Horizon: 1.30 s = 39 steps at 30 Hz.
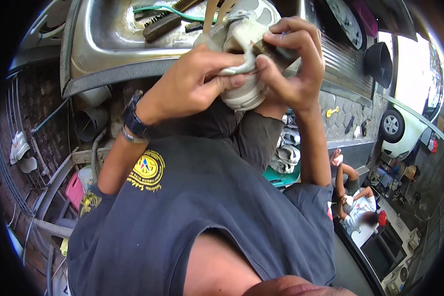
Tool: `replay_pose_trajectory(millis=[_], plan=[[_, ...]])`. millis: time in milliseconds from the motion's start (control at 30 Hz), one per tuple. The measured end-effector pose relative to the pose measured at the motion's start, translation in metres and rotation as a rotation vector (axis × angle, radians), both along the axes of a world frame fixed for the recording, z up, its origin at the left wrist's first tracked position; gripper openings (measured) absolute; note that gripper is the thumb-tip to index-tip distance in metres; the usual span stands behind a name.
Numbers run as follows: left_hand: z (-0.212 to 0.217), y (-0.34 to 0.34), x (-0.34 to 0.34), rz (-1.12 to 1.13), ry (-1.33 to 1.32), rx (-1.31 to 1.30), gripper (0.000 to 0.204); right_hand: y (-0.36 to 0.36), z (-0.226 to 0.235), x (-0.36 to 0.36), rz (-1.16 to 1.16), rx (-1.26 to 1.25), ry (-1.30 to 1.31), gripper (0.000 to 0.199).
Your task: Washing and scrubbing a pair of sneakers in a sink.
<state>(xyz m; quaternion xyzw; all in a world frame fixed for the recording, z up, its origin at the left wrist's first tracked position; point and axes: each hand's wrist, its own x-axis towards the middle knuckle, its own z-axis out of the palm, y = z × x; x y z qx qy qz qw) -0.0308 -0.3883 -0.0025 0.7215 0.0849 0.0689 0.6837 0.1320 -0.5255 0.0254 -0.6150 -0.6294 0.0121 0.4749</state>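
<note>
A white and cream shoe point(244, 93) is held up at the near edge of the metal sink point(79, 54). My left hand point(197, 81), with a dark watch on its wrist, is closed on the shoe's opening, fingers and thumb pinching its edge. My right hand point(298, 64) is curled at the shoe's right side. Between its thumb and fingers sits a dark brown block-like object point(282, 55), mostly covered, so its kind cannot be told. Behind the shoe, another pale shoe point(259, 11) shows in part.
A wooden brush point(162, 27) and other brushes lie in the sink with a green hose point(175, 11). The ribbed drainboard point(348, 64) extends to the right. Several shoes point(286, 153) sit below my right arm. Another person point(357, 207) sits at the far right, near a white car point(404, 123).
</note>
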Motion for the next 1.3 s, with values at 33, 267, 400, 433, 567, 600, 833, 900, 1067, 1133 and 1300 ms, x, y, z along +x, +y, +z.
replay_pose_trajectory(millis=[33,267,400,433,567,600,833,900,1067,1133,1300], plan=[[-0.005,0.002,0.000,-0.001,-0.061,0.212,0.029,0.006,0.001,0.008,-0.099,0.009,-0.044,0.025],[-0.028,0.000,-0.017,0.072,-0.112,0.205,0.047,-0.031,-0.032,0.043,-0.417,0.001,0.337,0.025],[-0.016,0.006,-0.018,-0.024,0.029,-0.202,0.044,-0.047,-0.036,0.032,-0.362,0.304,0.943,0.034],[-0.008,0.008,-0.016,-0.035,0.091,-0.281,0.047,-0.053,-0.037,0.030,-0.277,0.342,1.208,0.039],[0.005,0.010,0.005,0.153,0.193,-0.353,0.047,-0.064,-0.050,0.027,-0.135,0.483,1.503,0.052],[0.004,0.014,0.008,0.153,0.194,-0.344,0.047,-0.064,-0.051,0.025,-0.130,0.544,1.514,0.053],[0.010,0.035,0.010,-0.076,0.256,-0.067,0.050,-0.048,-0.060,0.021,-0.276,0.453,1.216,0.051],[0.018,0.033,-0.002,-0.129,0.159,0.000,0.051,-0.040,-0.061,0.010,-0.311,0.378,1.055,0.054],[-0.004,0.042,-0.003,-0.468,0.120,-0.027,0.047,-0.039,-0.087,0.000,-0.404,0.290,0.744,0.045],[0.005,0.039,0.003,-0.576,0.245,-0.007,0.045,-0.033,-0.089,0.000,-0.415,0.505,0.799,0.044],[-0.008,0.034,0.022,-0.447,0.517,0.136,0.046,-0.021,-0.092,0.002,-0.580,0.652,0.853,0.046]])
